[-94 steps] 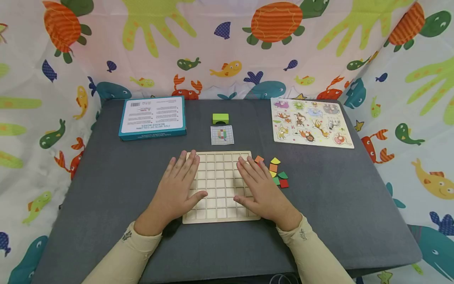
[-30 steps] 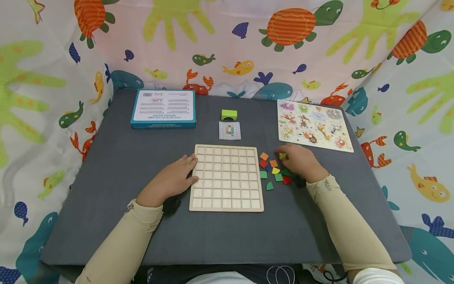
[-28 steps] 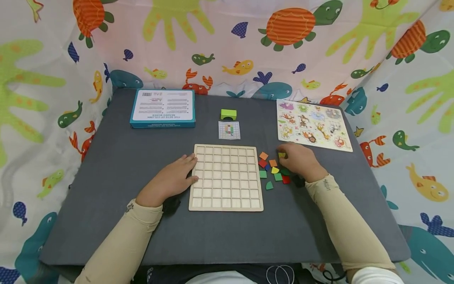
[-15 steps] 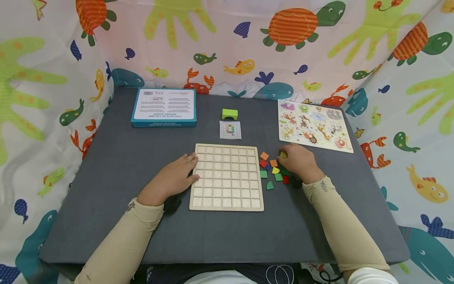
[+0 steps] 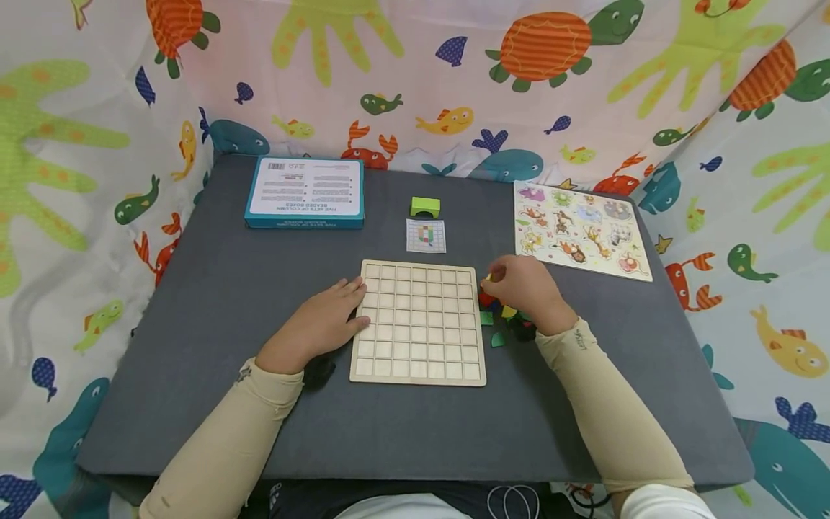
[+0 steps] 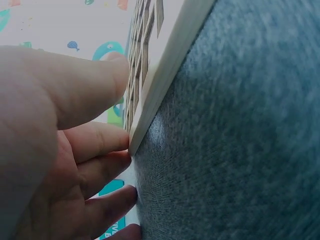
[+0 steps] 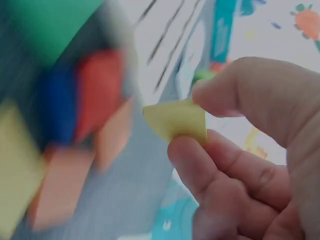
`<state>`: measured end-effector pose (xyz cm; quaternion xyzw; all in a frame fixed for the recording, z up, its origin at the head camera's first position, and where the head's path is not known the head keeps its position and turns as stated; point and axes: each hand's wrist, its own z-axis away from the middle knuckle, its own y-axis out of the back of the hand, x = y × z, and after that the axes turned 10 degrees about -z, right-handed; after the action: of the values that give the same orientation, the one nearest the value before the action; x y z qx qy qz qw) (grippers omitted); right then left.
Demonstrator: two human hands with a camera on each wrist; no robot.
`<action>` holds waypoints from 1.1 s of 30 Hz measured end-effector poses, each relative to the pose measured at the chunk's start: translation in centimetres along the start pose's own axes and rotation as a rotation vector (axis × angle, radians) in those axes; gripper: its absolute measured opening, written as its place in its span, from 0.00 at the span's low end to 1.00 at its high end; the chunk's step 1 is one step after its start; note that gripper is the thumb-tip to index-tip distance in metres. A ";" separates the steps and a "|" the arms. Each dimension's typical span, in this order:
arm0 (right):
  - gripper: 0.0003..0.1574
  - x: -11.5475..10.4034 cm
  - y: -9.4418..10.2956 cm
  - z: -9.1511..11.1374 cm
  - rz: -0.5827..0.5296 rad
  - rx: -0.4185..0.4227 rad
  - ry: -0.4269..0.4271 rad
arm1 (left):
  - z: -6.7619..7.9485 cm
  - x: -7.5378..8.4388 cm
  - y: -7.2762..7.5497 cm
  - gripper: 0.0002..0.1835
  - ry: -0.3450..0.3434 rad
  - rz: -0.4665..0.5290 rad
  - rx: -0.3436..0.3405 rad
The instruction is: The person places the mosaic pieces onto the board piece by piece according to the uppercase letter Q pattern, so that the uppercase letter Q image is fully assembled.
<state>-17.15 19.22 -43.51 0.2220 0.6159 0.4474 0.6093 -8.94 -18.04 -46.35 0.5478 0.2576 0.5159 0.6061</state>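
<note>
A wooden grid board lies on the grey table. My left hand rests at its left edge, fingers fairly straight; in the left wrist view the fingertips touch the board's edge. My right hand is just beyond the board's right edge, above the loose coloured pieces. Between thumb and fingers it pinches a yellow quarter-round piece, plain in the right wrist view. Below it lie a red piece, a blue piece, orange pieces and a green piece, some partly hidden by the hand.
A small pattern card lies behind the board, with a green arch block past it. At the back left is a blue-edged box; at the back right, an animal picture board. Patterned cloth surrounds the table.
Earlier both hands lay over the board. The right hand went to the loose pieces, took the yellow quarter-round piece, and now has moved left with it. The left hand drew back to the board's left edge.
</note>
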 end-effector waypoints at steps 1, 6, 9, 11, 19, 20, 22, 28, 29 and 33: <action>0.18 -0.5 -0.2 -0.1 -0.038 -0.009 0.017 | 0.0 0.0 0.0 0.41 -0.001 -0.002 0.001; 0.16 -3.4 -1.7 -1.0 -0.247 -0.081 0.044 | 0.2 -0.1 0.2 0.42 -0.019 -0.015 0.014; 0.14 -5.0 -2.9 -1.7 -0.326 -0.138 0.063 | 0.3 -0.3 0.3 0.42 -0.029 -0.020 0.025; 0.14 -5.9 -3.7 -2.3 -0.348 -0.178 0.082 | 0.4 -0.4 0.3 0.43 -0.024 -0.024 0.026; 0.13 -7.5 -6.6 -3.9 -0.343 -0.240 0.049 | -0.1 -0.2 -0.4 0.44 -0.023 -0.069 0.031; 0.13 -7.5 -6.8 -3.9 -0.336 -0.239 0.047 | -0.2 -0.1 -0.5 0.45 -0.021 -0.074 0.028; 0.13 -7.7 -7.2 -4.0 -0.308 -0.233 0.060 | -0.3 0.1 -0.5 0.45 -0.015 -0.080 0.022; 0.14 -7.9 -8.0 -4.2 -0.158 -0.182 0.120 | -0.4 0.2 -0.4 0.46 -0.004 -0.087 0.020; 0.14 -8.0 -8.0 -4.2 -0.135 -0.176 0.133 | -0.4 0.2 -0.5 0.46 -0.005 -0.087 0.022; 0.15 -8.3 -8.2 -4.3 -0.052 -0.176 0.183 | -0.3 0.0 -0.6 0.46 -0.004 -0.088 0.032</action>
<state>-17.70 7.04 -46.29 0.1097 0.6328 0.5022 0.5791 -8.97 -17.91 -46.99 0.5464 0.2885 0.4838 0.6198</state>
